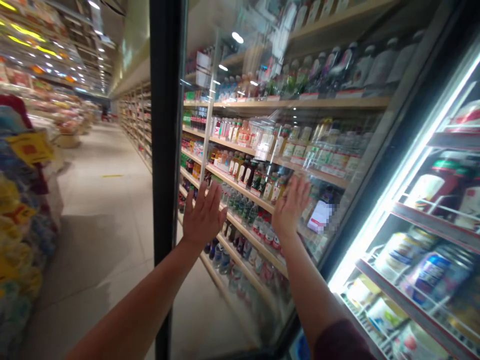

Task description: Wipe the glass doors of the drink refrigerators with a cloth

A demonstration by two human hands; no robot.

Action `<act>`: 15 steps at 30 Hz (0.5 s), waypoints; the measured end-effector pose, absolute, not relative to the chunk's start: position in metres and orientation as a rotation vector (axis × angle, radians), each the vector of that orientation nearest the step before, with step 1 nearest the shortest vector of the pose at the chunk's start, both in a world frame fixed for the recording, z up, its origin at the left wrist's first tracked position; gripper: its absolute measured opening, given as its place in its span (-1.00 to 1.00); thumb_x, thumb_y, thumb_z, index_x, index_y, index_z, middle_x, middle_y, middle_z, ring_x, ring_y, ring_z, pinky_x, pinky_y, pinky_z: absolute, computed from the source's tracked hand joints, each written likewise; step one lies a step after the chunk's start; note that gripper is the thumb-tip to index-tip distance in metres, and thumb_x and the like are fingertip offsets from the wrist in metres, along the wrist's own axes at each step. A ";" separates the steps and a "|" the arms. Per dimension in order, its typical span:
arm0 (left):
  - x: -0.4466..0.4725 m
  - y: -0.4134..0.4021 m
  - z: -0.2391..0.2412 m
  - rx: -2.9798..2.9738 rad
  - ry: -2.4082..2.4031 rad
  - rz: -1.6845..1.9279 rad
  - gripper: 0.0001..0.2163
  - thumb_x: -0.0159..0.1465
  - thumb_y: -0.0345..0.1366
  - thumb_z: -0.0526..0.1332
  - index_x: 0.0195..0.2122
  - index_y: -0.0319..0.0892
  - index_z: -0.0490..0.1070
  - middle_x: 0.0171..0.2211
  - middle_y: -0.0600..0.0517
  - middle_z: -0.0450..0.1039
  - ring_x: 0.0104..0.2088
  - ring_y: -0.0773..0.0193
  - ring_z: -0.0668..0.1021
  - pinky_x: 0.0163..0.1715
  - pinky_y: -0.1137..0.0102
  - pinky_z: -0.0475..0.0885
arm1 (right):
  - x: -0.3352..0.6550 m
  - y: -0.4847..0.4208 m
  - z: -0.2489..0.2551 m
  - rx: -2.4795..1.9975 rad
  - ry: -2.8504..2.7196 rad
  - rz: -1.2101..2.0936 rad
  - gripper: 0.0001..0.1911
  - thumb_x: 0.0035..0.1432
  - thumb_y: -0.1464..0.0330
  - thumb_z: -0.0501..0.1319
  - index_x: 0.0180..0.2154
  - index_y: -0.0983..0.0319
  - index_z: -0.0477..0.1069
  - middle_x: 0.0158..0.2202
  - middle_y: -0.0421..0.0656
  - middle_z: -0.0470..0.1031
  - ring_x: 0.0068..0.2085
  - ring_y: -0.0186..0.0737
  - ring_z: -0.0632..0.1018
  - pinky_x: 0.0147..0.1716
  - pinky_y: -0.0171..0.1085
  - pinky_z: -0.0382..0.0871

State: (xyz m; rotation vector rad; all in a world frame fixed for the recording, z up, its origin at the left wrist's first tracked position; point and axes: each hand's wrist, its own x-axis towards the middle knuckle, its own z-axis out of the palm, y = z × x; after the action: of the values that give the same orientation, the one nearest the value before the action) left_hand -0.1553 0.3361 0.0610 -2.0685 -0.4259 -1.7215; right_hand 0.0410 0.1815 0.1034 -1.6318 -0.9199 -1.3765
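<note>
Both of my hands are raised at a glass door [240, 310] with a black frame, which stands swung out from a lit cooler. My left hand [204, 215], fingers up and a little apart, has its palm toward the glass near the left frame bar. Farther right, my right hand [290, 205] is likewise stretched out toward the pane, slightly blurred. Neither hand holds anything. Whether the palms touch the glass I cannot tell for certain. Through the pane show wooden shelves [300, 104] with rows of drink bottles.
At the right, the cooler's wire-fronted shelves [435, 225] carry bottles and tubs. A store aisle floor [112, 200] runs away on the left. Along its left side stands a display of packaged goods [18, 240] with a yellow sign [32, 145].
</note>
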 end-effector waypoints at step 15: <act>-0.157 0.331 0.062 -2.018 -0.439 -1.673 -0.29 0.38 -0.20 0.14 0.46 -0.23 -0.16 0.39 -0.18 0.08 0.46 0.06 -0.03 0.45 0.08 -0.18 | 0.008 0.188 0.071 -1.682 -1.286 -1.378 -0.31 0.27 0.42 -0.01 0.41 0.06 0.03 0.39 -0.11 0.21 0.44 -0.04 0.11 0.41 0.20 -0.08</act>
State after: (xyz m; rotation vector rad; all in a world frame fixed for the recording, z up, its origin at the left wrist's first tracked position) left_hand -0.1568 0.3307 0.0619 -2.0183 -0.4393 -1.6733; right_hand 0.0080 0.1878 0.0708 -1.6816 -1.2862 -1.3782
